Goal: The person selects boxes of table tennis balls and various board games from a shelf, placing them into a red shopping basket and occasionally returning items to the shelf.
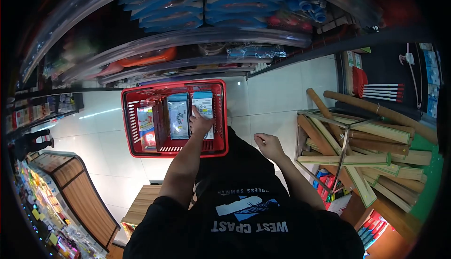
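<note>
My left hand (201, 124) reaches down into a red plastic shopping basket (224, 118). Its fingers are spread over a white and blue package (203, 103) at the basket's right side. Beside that package, a flat clear-wrapped packet (178, 118) with dark print leans in the middle. Farther left in the basket lies a colourful packet (146, 123) with blue, red and white print. To the right of the basket, my right hand (268, 145) hangs over the floor near my leg, its fingers curled in with nothing visible in them.
Shelves with blue packaged goods (174, 5) run across the top. At right, a metal-framed bin (345, 137) holds several rolled bamboo mats (385, 141). A wooden-slatted display (80, 188) stands at lower left. Pale tiles (282, 90) cover the floor. Another person (35, 144) stands far left.
</note>
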Available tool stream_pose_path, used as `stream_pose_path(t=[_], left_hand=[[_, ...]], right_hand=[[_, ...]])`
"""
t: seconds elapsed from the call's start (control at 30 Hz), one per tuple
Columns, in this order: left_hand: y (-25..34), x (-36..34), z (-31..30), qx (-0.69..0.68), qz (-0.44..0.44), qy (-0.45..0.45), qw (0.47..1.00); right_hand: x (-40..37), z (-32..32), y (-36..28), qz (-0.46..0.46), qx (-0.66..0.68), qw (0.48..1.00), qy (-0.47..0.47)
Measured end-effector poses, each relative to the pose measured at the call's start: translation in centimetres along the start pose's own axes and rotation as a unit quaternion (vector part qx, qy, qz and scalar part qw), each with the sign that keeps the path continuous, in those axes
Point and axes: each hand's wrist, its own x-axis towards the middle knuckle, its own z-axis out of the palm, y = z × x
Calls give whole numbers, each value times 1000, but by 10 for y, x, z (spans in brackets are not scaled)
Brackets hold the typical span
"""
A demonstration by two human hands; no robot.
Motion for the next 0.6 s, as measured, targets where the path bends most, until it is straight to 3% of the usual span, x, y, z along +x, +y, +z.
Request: stream_pose_path(t=[0.1,0.27,0.37,0.57,0.6], left_hand=[[-8,17,10,-42,12,-4,999],[-24,26,15,-90,61,1,994],[-37,10,8,-118,208,43,970],[-70,-42,-9,-162,282,2,946],[-80,-49,-8,-133,303,31,943]], right_hand=[[-5,0,17,-49,-27,998,5],[-3,-1,16,-54,-27,998,-14],[8,5,12,-72,-15,997,-10],[46,21,4,-101,-16,995,-15],[53,22,0,-102,-28,994,-19]])
